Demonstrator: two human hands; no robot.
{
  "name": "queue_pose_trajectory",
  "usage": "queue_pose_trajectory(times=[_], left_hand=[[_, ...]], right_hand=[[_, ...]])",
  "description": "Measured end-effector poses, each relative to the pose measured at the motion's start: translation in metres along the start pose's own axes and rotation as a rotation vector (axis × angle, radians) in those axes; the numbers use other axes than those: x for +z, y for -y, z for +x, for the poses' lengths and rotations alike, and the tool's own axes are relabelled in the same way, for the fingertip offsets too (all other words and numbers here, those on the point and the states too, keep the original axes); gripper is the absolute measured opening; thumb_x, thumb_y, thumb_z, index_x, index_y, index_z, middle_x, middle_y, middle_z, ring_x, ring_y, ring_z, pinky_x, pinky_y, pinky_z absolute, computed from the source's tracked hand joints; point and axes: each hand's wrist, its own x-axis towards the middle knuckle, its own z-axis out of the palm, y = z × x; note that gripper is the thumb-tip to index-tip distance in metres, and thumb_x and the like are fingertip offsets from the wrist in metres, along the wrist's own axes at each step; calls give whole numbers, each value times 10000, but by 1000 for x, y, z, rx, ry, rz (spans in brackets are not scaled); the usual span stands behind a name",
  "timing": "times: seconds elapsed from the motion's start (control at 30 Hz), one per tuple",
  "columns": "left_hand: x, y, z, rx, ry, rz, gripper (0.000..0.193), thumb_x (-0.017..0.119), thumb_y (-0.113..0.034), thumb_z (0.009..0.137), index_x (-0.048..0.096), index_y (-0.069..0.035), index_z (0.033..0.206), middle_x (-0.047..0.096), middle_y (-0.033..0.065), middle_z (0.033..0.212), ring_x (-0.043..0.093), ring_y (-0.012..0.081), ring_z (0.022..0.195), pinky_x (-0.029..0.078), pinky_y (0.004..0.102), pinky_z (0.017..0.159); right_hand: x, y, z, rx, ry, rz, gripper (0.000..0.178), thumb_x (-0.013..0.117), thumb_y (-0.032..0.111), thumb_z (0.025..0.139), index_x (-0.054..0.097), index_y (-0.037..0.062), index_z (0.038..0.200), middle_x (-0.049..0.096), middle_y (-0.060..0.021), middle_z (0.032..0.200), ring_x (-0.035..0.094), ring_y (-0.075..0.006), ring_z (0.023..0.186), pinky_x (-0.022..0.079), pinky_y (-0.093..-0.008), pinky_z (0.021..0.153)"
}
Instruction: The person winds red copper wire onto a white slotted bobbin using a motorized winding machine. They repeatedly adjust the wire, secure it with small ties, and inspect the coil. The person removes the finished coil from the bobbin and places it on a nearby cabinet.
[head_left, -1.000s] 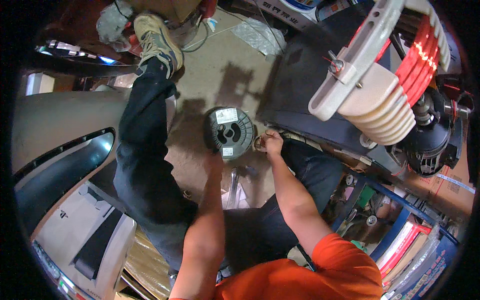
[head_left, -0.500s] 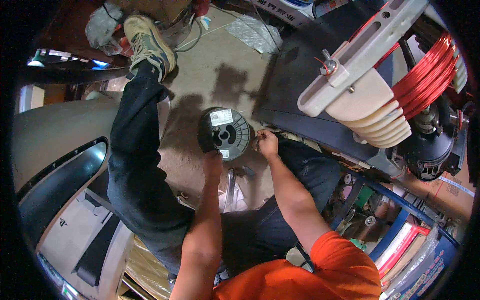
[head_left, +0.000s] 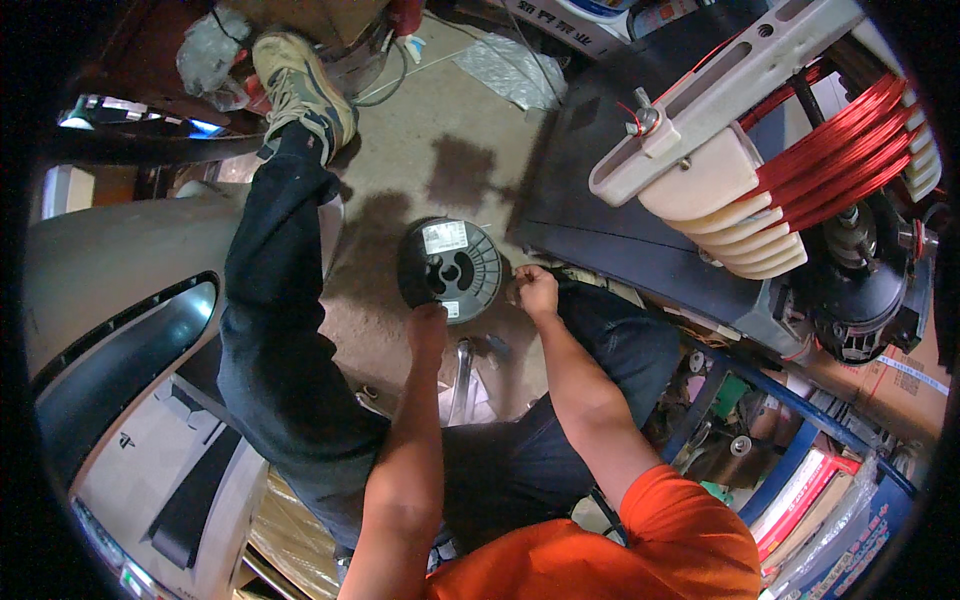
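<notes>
A black spool point(head_left: 487, 268) with white labels stands on the floor between my legs, its round slotted face turned up toward me. My left hand point(head_left: 428, 328) is at the spool's near edge; its fingers are hidden behind the back of the hand. Just right of the spool, my right hand point(head_left: 536, 291) has its fingers drawn together in a pinch, close to my right knee. Whatever lies between those fingertips is too small to make out. At upper right, red wire point(head_left: 845, 155) is wound in a thick bundle on a stepped cream-coloured winding former point(head_left: 735, 235).
A dark flat-topped bench point(head_left: 590, 190) reaches in from the right beside the former. Below it stands a blue metal frame point(head_left: 790, 400) with boxes and clutter. A metal tool handle point(head_left: 462, 380) lies near my lap. A grey rounded casing point(head_left: 130, 260) borders my left leg.
The former and its red wire have shifted slightly, its stepped lower end now a little further left. My hands and the spool keep nearly the same places.
</notes>
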Motion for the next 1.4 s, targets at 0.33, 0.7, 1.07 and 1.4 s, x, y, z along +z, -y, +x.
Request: queue_pose_trajectory(times=[0.33,0.7,1.07,1.4], left_hand=[[-4,-35,-21,-51,20,-34,255,661,-194,804,721,-50,1005,716,166,978,679,313,950,517,400,835],[-8,-36,-25,-30,28,-45,256,671,-231,823,719,-59,1006,714,154,958,679,306,907,514,414,788],[5,-75,-43,383,-96,371,248,649,-152,804,683,-83,1039,667,173,1012,644,392,916,521,463,786],[37,-180,-47,429,83,634,217,591,-134,847,624,-99,1058,607,167,1094,639,385,966,522,499,799]], right_hand=[[0,-14,3,-93,-31,-17,102,650,102,899,700,24,942,687,-83,742,609,-131,599,482,-313,555],[-3,-8,3,59,87,49,177,653,170,873,725,57,989,714,-177,931,698,-327,870,533,-373,777],[13,10,14,-125,136,168,114,661,63,862,708,13,952,663,-33,744,578,-95,657,486,-283,626],[4,32,-2,-114,134,116,41,585,0,830,597,-18,796,543,-45,666,476,-94,670,430,-267,630]])
